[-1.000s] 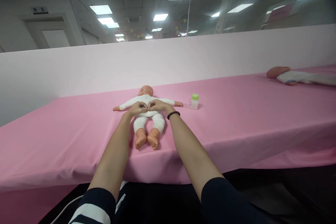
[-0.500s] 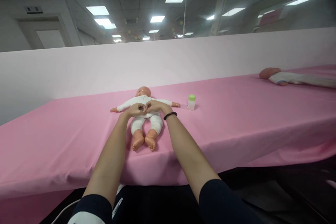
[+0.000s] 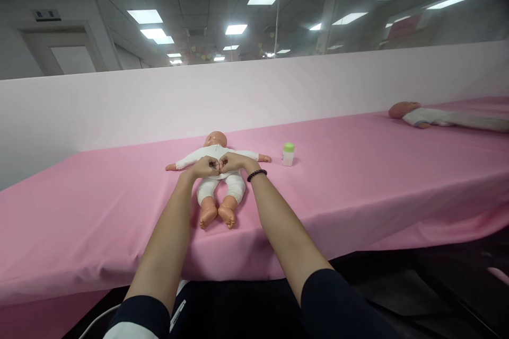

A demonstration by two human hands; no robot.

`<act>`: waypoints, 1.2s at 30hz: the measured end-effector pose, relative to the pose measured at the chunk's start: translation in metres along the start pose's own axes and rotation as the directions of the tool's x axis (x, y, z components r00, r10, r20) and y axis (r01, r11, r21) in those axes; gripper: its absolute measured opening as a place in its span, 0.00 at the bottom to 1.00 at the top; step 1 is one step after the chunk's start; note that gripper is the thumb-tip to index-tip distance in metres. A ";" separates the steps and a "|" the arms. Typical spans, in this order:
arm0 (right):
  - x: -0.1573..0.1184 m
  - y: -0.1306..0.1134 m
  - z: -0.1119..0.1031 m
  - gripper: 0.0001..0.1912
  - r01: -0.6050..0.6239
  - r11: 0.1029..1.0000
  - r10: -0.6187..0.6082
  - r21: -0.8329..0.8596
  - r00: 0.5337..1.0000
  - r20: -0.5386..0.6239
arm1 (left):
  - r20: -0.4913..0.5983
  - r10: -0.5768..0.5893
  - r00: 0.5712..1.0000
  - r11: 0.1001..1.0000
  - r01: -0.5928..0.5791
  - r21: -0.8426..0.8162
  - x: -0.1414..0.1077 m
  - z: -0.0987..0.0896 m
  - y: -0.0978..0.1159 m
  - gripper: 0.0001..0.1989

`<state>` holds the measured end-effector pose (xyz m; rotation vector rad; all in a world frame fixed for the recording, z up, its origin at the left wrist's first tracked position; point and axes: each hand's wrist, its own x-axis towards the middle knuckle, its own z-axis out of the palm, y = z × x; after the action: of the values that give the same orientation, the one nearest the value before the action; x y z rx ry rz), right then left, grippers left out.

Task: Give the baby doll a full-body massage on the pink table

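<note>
A baby doll (image 3: pixel 207 188) in a white outfit lies on its back on the pink-covered table (image 3: pixel 338 180), arms spread, its feet toward me. Over the doll's belly, my left hand (image 3: pixel 207 166) and my right hand (image 3: pixel 231 162) meet at the fingertips, both with curled fingers pressed together. They are at the front of the white clothing; what lies between the fingertips is too small to make out. A dark beaded bracelet (image 3: pixel 256 175) circles my right wrist.
A small bottle with a green lid (image 3: pixel 288 154) stands right of the doll's hand. Another doll (image 3: pixel 429 116) lies at the far right. Behind the table runs a low white wall (image 3: pixel 238 92) with glass above it.
The whole view has shifted slightly, so the dolls and bottle appear a little further left. My hands stay together over the belly with hardly any change.
</note>
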<state>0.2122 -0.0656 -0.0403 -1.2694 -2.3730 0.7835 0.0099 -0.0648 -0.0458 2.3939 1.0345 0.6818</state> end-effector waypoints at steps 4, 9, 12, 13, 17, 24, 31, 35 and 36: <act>0.000 0.002 -0.002 0.05 0.033 0.996 -0.031 0.087 0.999 -0.028 | 0.067 -0.011 0.998 0.996 0.017 -0.092 -0.001 -0.002 0.003 0.03; -0.005 -0.002 -0.002 0.06 -0.002 0.995 0.007 0.097 0.998 -0.058 | -0.019 -0.004 1.000 0.998 0.003 -0.066 0.000 -0.004 -0.001 0.10; -0.007 -0.008 -0.001 0.03 -0.022 1.000 0.023 0.016 0.998 -0.065 | -0.001 -0.028 1.000 0.999 0.028 -0.032 0.003 -0.003 -0.008 0.08; -0.007 -0.010 0.000 0.04 -0.024 1.000 0.024 -0.006 0.998 -0.064 | 0.001 -0.032 0.999 0.999 0.032 -0.024 0.004 -0.002 -0.010 0.06; -0.009 -0.012 0.000 0.06 -0.018 1.000 0.017 -0.006 0.997 -0.072 | 0.002 -0.030 1.000 0.999 0.030 -0.037 0.006 0.001 -0.014 0.05; -0.007 -0.012 0.006 0.02 -0.054 0.998 0.061 0.033 0.960 -0.274 | -0.280 -0.094 0.955 0.994 0.108 0.031 0.013 0.010 -0.012 0.06; -0.002 -0.020 0.014 0.05 -0.116 0.992 0.095 -0.058 0.957 -0.275 | -0.192 -0.106 0.976 0.976 0.139 0.167 0.017 0.010 -0.009 0.02; -0.002 -0.022 0.013 0.02 -0.133 0.987 0.099 -0.092 0.945 -0.311 | -0.197 -0.099 0.975 0.973 0.137 0.187 0.015 0.009 -0.004 0.03; -0.002 -0.022 0.013 0.02 -0.139 0.987 0.105 -0.080 0.938 -0.329 | -0.206 -0.100 0.973 0.972 0.140 0.190 0.015 0.009 -0.004 0.04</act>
<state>0.1920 -0.0807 -0.0376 -1.4724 -2.1071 0.4476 0.0219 -0.0529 -0.0509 2.4464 1.3806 0.8151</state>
